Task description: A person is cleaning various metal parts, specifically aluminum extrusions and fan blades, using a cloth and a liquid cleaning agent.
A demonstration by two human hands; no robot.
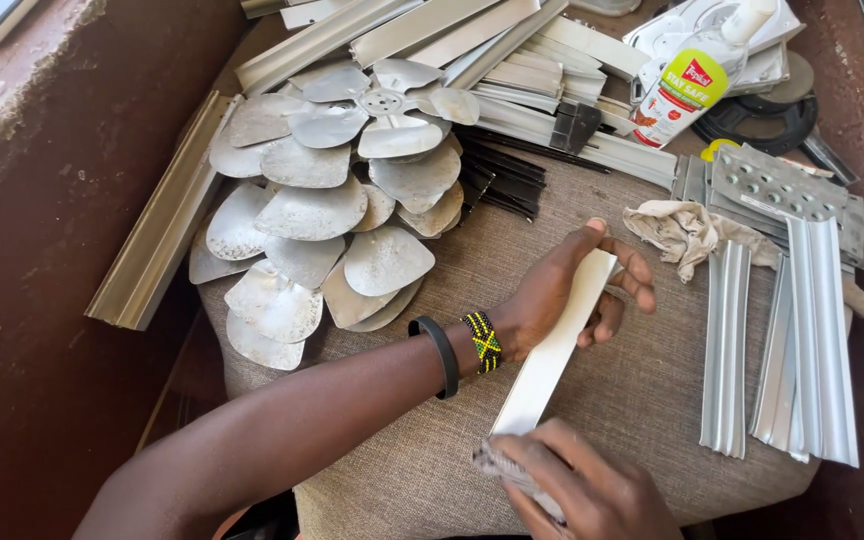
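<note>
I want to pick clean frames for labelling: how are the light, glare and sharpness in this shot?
Head view: bright, even daylight with soft shadows; mild glare on the metal fan blades and ribbed metal strips; the left hand and the white strip it holds are sharp; the right hand, at the bottom edge, is slightly soft and cut off.

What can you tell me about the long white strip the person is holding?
The white strip is long, flat and narrow, and looks like smooth painted metal. It slants across the grey-brown cushioned top, with the far end pointing up and away. The left hand grips its upper part, fingers curled around it. The right hand is at its lower end, pressing a small crumpled grey piece against it. That end is hidden under the hand. It looks straight, not bent.
</note>
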